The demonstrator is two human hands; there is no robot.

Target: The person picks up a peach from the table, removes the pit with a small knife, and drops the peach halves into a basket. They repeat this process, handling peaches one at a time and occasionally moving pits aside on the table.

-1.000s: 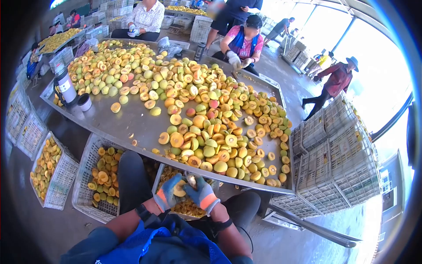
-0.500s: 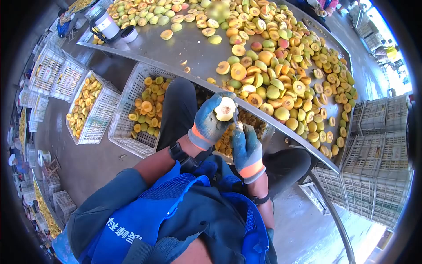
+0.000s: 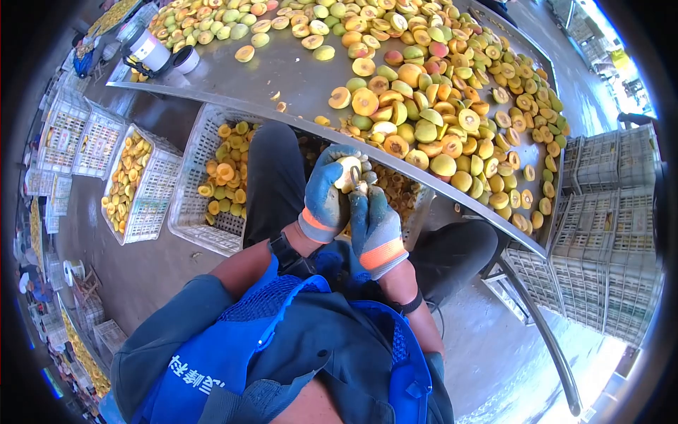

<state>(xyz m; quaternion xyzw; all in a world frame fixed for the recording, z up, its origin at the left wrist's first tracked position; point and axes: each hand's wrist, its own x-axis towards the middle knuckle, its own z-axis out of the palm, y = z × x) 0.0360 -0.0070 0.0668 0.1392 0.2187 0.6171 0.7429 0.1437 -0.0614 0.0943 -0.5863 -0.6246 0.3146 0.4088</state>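
Note:
My left hand [image 3: 325,194], in a blue-and-grey work glove with an orange band, is closed around a pale-fleshed peach half [image 3: 347,172] above my lap. My right hand [image 3: 374,230], gloved the same way, is pinched on a small tool [image 3: 355,175] whose thin, curved metal end meets the cut face of the fruit. Its handle is mostly hidden by my fingers. Beyond both hands lies a metal table [image 3: 289,78] heaped with cut peaches [image 3: 424,131]. Below them, partly covered by my hands, a crate holds scraps [image 3: 395,192].
A white plastic crate [image 3: 185,201] of peach halves stands left of my knee, with another full crate [image 3: 152,194] beyond it. Stacked crates [image 3: 600,261] rise at the right. A white container [image 3: 148,51] and a dark-rimmed cup [image 3: 186,60] sit on the table's left end.
Both hands have drawn slightly left in view and closer together. The tool's curved end is now over the peach half's cut face, which is tilted more toward my right hand.

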